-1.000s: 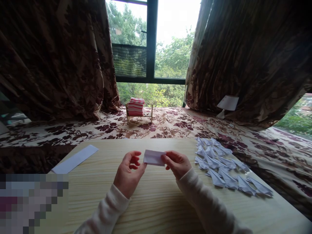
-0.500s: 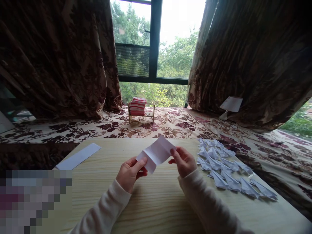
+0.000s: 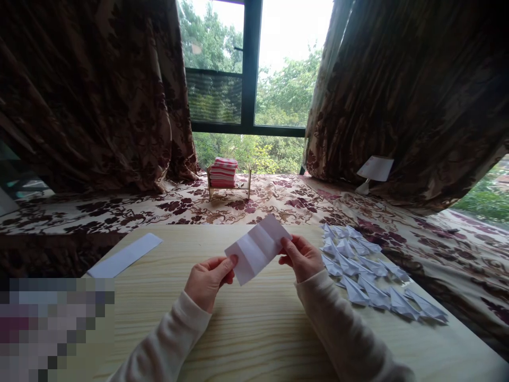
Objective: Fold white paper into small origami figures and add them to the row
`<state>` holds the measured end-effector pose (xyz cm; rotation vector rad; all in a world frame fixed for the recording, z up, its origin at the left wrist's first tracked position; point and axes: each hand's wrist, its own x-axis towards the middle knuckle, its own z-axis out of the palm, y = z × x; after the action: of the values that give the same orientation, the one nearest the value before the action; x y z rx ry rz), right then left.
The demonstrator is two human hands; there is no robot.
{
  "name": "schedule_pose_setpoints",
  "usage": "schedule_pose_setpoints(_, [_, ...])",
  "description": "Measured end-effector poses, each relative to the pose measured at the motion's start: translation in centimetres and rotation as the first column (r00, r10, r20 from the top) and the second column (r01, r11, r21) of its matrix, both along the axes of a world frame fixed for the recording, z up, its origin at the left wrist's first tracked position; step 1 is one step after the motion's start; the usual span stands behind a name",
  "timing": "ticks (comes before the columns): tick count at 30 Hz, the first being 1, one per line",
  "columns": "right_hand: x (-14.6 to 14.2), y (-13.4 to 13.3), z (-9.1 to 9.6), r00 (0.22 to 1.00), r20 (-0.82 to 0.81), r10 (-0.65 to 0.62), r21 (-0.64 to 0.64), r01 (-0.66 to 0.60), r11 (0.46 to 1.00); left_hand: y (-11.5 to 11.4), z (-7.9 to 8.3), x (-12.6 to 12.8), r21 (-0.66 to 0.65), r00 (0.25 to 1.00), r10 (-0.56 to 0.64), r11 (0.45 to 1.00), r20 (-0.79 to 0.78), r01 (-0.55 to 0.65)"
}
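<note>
A small white sheet of paper (image 3: 259,248) with crease lines across it is held up above the wooden table (image 3: 246,339). My left hand (image 3: 210,278) pinches its lower left end between thumb and fingers. At the opposite end, the thumb and fingers of my right hand (image 3: 303,257) grip the right edge. The sheet is tilted, its right end higher, and it is nearly flat with shallow folds. To the right of my right hand lie several folded white paper pieces (image 3: 368,292), pointed in shape and set in rows.
A long white paper strip (image 3: 126,255) lies at the table's left. Behind the table, a flowered cloth (image 3: 178,209) bears a small wooden rack (image 3: 249,185) with striped red-and-white folded cloths (image 3: 223,173) and a white lamp (image 3: 376,168). Dark curtains (image 3: 99,95) flank the window.
The paper has been pulled out flatter between my hands and its creases show more openly. My right hand has shifted slightly right and up.
</note>
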<state>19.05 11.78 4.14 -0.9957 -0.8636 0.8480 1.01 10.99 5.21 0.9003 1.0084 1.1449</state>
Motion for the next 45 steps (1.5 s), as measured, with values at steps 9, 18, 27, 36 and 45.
schedule_pose_setpoints(9, [0.0, -0.7, 0.7, 0.993, 0.112, 0.035, 0.083, -0.044, 0.996, -0.3, 0.9, -0.5, 0.003, 0.987, -0.162, 0.987, -0.006, 0.162])
schedule_pose_setpoints(18, [0.2, -0.5, 0.2, 0.988, 0.156, -0.005, 0.085, -0.008, 0.996, -0.8, 0.1, 0.4, 0.006, 0.914, -0.402, 0.915, -0.056, 0.403])
schedule_pose_setpoints(27, [-0.6, -0.8, 0.4, 0.99, 0.14, 0.004, 0.062, -0.012, 0.998, -1.2, 1.5, 0.0, 0.028, 0.889, -0.426, 0.899, -0.168, 0.436])
schedule_pose_setpoints(36, [-0.7, -0.8, 0.4, 0.957, -0.129, 0.261, 0.029, -0.259, 0.965, -2.0, 1.7, 0.4, 0.218, 0.886, -0.123, 0.945, -0.447, 0.241])
schedule_pose_setpoints(45, [-0.9, -0.9, 0.0, 0.92, -0.186, 0.344, 0.008, -0.349, 0.937, -2.8, 2.7, 0.6, 0.558, 0.806, 0.155, 0.794, -0.571, 0.242])
